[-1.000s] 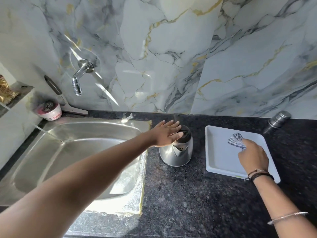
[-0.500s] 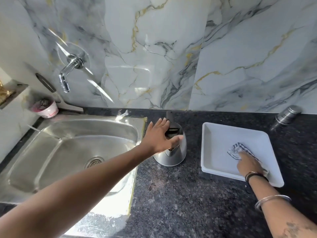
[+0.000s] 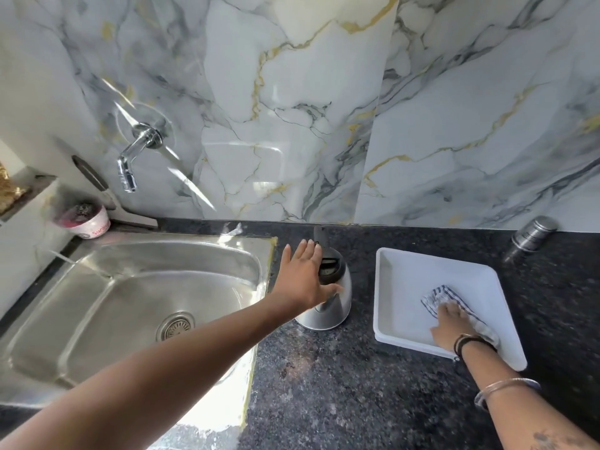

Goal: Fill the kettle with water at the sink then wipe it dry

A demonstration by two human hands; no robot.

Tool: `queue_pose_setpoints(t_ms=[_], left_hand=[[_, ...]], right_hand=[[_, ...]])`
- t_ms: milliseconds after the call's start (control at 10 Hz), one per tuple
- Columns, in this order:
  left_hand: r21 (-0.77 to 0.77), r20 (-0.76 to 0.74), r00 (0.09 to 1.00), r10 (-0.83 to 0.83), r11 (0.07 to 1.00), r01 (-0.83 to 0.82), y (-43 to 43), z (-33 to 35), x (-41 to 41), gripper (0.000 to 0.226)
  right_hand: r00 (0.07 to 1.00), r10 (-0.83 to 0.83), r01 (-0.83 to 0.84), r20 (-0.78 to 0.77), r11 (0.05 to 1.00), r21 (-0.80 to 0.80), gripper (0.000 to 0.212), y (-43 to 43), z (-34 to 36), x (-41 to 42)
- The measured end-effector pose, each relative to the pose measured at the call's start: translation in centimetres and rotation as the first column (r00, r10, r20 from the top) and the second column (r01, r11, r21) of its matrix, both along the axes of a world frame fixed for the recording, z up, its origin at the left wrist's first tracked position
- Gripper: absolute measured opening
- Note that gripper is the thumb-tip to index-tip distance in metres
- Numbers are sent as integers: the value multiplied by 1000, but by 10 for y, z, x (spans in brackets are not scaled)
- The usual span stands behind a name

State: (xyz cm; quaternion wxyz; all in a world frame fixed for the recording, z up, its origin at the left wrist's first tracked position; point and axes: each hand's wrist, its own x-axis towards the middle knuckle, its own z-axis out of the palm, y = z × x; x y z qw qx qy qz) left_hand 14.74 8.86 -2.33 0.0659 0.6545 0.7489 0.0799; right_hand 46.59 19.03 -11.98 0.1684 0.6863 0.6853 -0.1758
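Note:
A small steel kettle (image 3: pixel 334 303) with a black lid stands upright on the dark granite counter, just right of the steel sink (image 3: pixel 97 287). My left hand (image 3: pixel 303 277) hovers at the kettle's left side, fingers spread, thumb against its body, holding nothing. A striped blue-and-white cloth (image 3: pixel 438 295) lies in a white tray (image 3: pixel 406 274) to the right. My right hand (image 3: pixel 449 324) rests on the cloth, fingers curled over it. The chrome tap (image 3: pixel 130 157) juts from the marble wall above the sink; no water runs.
A pink-and-white tub (image 3: pixel 89 222) and a squeegee (image 3: pixel 107 196) sit at the sink's back left corner. A steel canister (image 3: pixel 532 237) stands by the wall at the far right. Bare granite counter (image 3: pixel 341 384) stretches in front of the kettle and tray.
My left hand has shifted from over the kettle's lid to its left side. My right hand with the cloth has slid toward the tray's near edge. The camera view has shifted.

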Motion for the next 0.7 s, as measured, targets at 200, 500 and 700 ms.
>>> queue_pose_setpoints(t_ms=[200,500,700], left_hand=[[-27,1,1000,11,1000,-11,0,4,3,102],[-51,-52,999,-5,999,2,2,4,2,100],[-68,-29,998,-53,996,51,-2,8,-3,97]], right_hand=[[992,-60,23,113,952,306,32,5,-3,-14],[964,-267,256,-14,907,334,41,12,-17,-13],[966,-244,258,-84,909,327,52,3,25,-28]])
